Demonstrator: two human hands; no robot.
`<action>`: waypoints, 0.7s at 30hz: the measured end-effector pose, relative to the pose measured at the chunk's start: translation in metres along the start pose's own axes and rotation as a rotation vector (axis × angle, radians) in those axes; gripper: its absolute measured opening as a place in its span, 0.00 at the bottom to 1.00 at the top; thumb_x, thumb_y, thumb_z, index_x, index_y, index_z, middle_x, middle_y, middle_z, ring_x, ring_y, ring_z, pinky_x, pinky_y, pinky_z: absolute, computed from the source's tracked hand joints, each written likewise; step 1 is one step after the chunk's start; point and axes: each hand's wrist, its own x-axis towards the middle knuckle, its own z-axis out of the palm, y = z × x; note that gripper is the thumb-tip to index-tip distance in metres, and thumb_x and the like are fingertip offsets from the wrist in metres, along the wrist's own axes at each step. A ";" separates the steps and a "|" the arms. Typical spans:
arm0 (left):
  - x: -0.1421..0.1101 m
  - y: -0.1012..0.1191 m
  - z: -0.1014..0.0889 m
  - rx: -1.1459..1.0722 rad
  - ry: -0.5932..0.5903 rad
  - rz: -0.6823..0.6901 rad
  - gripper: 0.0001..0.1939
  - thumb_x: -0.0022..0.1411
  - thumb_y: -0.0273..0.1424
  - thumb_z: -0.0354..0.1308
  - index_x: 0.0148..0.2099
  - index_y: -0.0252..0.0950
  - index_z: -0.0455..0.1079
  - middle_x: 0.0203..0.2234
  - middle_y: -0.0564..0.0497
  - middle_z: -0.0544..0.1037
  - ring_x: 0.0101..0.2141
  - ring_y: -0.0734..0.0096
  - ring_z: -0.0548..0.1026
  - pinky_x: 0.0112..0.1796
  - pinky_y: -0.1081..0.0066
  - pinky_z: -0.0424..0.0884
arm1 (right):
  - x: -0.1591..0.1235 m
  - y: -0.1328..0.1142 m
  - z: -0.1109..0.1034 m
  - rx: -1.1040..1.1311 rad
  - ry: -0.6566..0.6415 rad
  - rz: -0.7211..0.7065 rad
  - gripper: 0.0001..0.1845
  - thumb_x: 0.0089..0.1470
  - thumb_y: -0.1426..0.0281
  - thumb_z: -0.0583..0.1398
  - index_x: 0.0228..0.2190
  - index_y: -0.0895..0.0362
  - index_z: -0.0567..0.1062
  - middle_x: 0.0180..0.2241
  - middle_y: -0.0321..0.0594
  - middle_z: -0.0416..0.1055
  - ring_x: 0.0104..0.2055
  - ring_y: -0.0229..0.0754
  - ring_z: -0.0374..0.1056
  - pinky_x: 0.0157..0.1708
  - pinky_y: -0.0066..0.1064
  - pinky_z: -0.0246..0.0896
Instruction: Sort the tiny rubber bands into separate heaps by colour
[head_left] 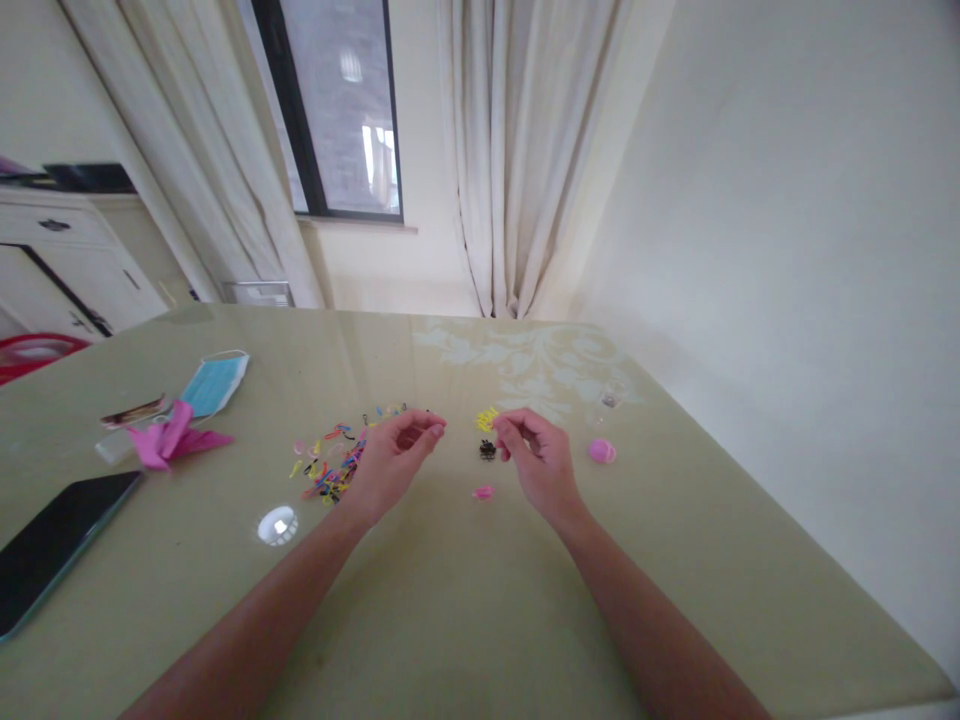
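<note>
A loose heap of small mixed-colour rubber bands lies on the table, partly hidden behind my left hand. That hand hovers just right of the heap, thumb and forefinger brought together in a pinch; anything between them is too small to make out. My right hand is closed in a pinch at the right edge of a small yellow pile of bands; its fingertips hide whatever they hold. Just below the yellow pile sits a black pile of bands, with a few pink bands nearer me.
Right of my right hand lie a pink ball-like piece and a small clear container. At left are a clear dome, a phone, a pink folded piece and a blue face mask. A wall borders the table on the right.
</note>
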 end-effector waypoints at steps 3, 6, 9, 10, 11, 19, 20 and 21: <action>0.009 -0.016 -0.011 0.395 0.102 0.015 0.13 0.67 0.40 0.58 0.42 0.39 0.80 0.32 0.48 0.84 0.31 0.62 0.78 0.36 0.65 0.74 | 0.011 0.013 -0.011 -0.180 0.132 -0.037 0.12 0.65 0.61 0.63 0.36 0.55 0.81 0.27 0.37 0.77 0.27 0.39 0.70 0.29 0.30 0.64; 0.013 -0.028 -0.020 0.719 0.101 0.095 0.12 0.68 0.33 0.55 0.44 0.40 0.81 0.41 0.45 0.84 0.43 0.55 0.79 0.48 0.59 0.73 | 0.021 0.034 -0.018 -0.459 0.097 -0.086 0.09 0.65 0.65 0.63 0.36 0.55 0.82 0.31 0.39 0.78 0.29 0.41 0.71 0.34 0.33 0.64; 0.013 -0.033 -0.021 0.883 0.013 0.134 0.13 0.69 0.33 0.53 0.44 0.41 0.81 0.42 0.44 0.84 0.46 0.51 0.78 0.49 0.57 0.72 | 0.027 0.054 -0.016 -0.736 -0.018 -0.090 0.09 0.66 0.70 0.61 0.36 0.55 0.83 0.35 0.42 0.79 0.34 0.43 0.73 0.38 0.35 0.63; 0.012 -0.034 -0.021 0.913 -0.011 0.140 0.13 0.70 0.35 0.54 0.44 0.41 0.81 0.41 0.43 0.83 0.46 0.50 0.78 0.49 0.56 0.71 | 0.029 0.059 -0.014 -0.806 -0.043 -0.094 0.10 0.66 0.71 0.60 0.37 0.55 0.83 0.37 0.43 0.79 0.37 0.45 0.74 0.40 0.36 0.63; 0.011 -0.033 -0.020 0.936 -0.032 0.146 0.13 0.70 0.36 0.54 0.43 0.41 0.81 0.41 0.42 0.83 0.46 0.49 0.77 0.48 0.56 0.71 | 0.030 0.063 -0.011 -0.864 -0.059 -0.102 0.10 0.67 0.71 0.60 0.39 0.55 0.83 0.39 0.44 0.80 0.39 0.46 0.75 0.41 0.36 0.63; 0.008 -0.032 -0.011 1.037 -0.193 0.176 0.10 0.70 0.32 0.57 0.42 0.43 0.81 0.43 0.43 0.81 0.49 0.49 0.76 0.48 0.56 0.68 | 0.026 0.063 0.001 -0.949 -0.110 -0.157 0.13 0.70 0.71 0.58 0.42 0.53 0.84 0.40 0.44 0.80 0.44 0.47 0.75 0.44 0.37 0.60; 0.008 -0.032 -0.010 1.053 -0.197 0.178 0.11 0.71 0.31 0.56 0.42 0.42 0.81 0.43 0.43 0.81 0.49 0.49 0.76 0.48 0.56 0.67 | 0.024 0.061 0.000 -0.928 -0.092 -0.159 0.13 0.70 0.71 0.58 0.42 0.53 0.84 0.40 0.43 0.80 0.44 0.47 0.75 0.44 0.37 0.60; 0.008 -0.033 -0.008 1.069 -0.198 0.182 0.11 0.72 0.31 0.55 0.43 0.42 0.81 0.43 0.43 0.81 0.49 0.49 0.76 0.48 0.56 0.67 | 0.023 0.060 -0.002 -0.905 -0.073 -0.157 0.13 0.70 0.71 0.57 0.42 0.53 0.84 0.40 0.43 0.80 0.43 0.47 0.75 0.44 0.37 0.60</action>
